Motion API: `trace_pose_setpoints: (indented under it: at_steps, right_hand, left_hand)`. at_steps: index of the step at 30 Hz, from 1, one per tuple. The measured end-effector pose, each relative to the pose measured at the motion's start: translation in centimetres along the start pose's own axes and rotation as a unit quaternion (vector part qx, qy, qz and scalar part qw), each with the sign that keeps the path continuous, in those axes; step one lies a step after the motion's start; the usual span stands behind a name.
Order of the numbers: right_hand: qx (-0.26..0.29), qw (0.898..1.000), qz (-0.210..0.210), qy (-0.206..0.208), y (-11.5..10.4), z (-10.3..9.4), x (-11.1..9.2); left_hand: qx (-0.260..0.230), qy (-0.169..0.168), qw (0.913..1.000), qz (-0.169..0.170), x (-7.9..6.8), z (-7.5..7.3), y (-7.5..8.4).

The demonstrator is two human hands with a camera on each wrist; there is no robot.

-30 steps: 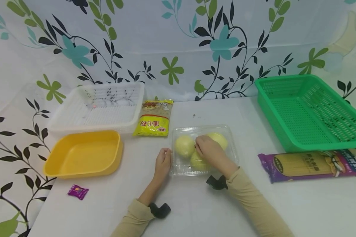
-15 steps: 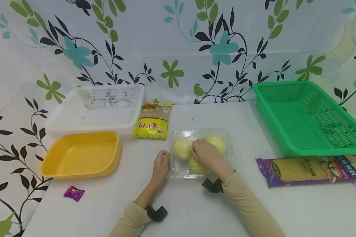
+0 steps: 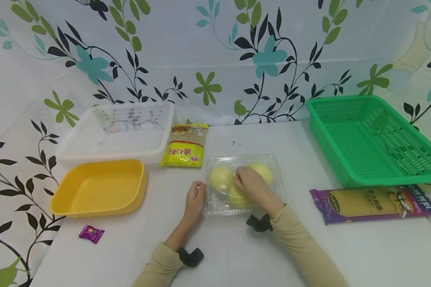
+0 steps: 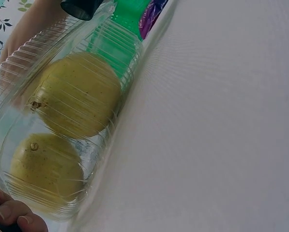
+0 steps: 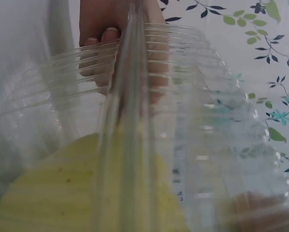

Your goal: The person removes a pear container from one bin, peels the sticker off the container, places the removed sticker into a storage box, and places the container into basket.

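Note:
A clear plastic clamshell box (image 3: 222,209) lies at the middle of the table, its ribbed lid down. Inside are 3 round yellow fruits (image 3: 221,179); the left wrist view shows small brown stem marks and speckles on two of the fruits (image 4: 79,94). My left hand (image 3: 195,198) grips the box's left side, its fingertips (image 4: 16,212) bent near the rim. From above, my right hand (image 3: 253,185) rests on the middle of the lid, fingers bent downward and partly hiding the front and right fruits. In the right wrist view the box covers much of that hand.
A yellow bin (image 3: 100,187) and white basket (image 3: 129,147) stand left, with a purple wrapped sweet (image 3: 91,234) in front. A yellow food packet (image 3: 184,147) lies behind the box. To the right are a green basket (image 3: 344,159) and a spaghetti packet (image 3: 366,203).
The right hand's fingers have shifted slightly on the lid. The left hand keeps its place at the box's side. The head view has moved a little.

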State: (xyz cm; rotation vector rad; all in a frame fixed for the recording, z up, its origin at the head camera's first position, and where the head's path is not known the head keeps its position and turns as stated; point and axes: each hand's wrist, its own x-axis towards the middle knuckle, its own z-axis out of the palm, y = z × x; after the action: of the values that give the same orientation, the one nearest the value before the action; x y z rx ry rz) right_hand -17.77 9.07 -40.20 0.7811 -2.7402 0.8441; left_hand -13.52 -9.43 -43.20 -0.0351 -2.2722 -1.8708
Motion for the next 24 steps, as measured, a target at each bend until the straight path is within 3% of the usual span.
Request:
trace_pose_setpoints:
  at_steps: [5, 8, 10, 13, 18, 21, 24]
  right_hand:
    - [0.104, 0.994, 0.036, -0.01, 0.6, -0.9, 0.0]
    - [0.127, 0.991, 0.041, -0.023, 0.8, -1.2, 0.0]
    - [0.113, 0.992, 0.043, -0.036, 0.7, -1.0, 0.1]
    - [0.05, 0.997, 0.038, -0.043, 0.3, -0.6, 0.0]
    - [-0.042, 0.999, 0.008, -0.007, -0.1, 0.0, 0.0]
    - [-0.064, 0.998, -0.009, 0.011, -0.2, 0.1, 0.0]
    - [-0.05, 0.999, -0.001, 0.012, -0.2, 0.1, 0.0]
  left_hand:
    - [0.007, 0.007, 0.9999, 0.008, -0.1, -0.1, 0.1]
    - [0.003, 0.005, 1.0, 0.005, -0.1, -0.2, 0.2]
    - [0.0, 0.002, 1.0, -0.002, -0.1, -0.2, 0.3]
    - [-0.005, 0.0, 1.0, -0.005, 0.0, 0.0, 0.2]
    - [-0.006, 0.003, 1.0, 0.0, 0.0, 0.2, 0.0]
    - [0.0, 0.003, 1.0, -0.004, 0.0, 0.2, -0.1]
    - [0.005, 0.003, 1.0, -0.007, 0.0, 0.1, -0.1]
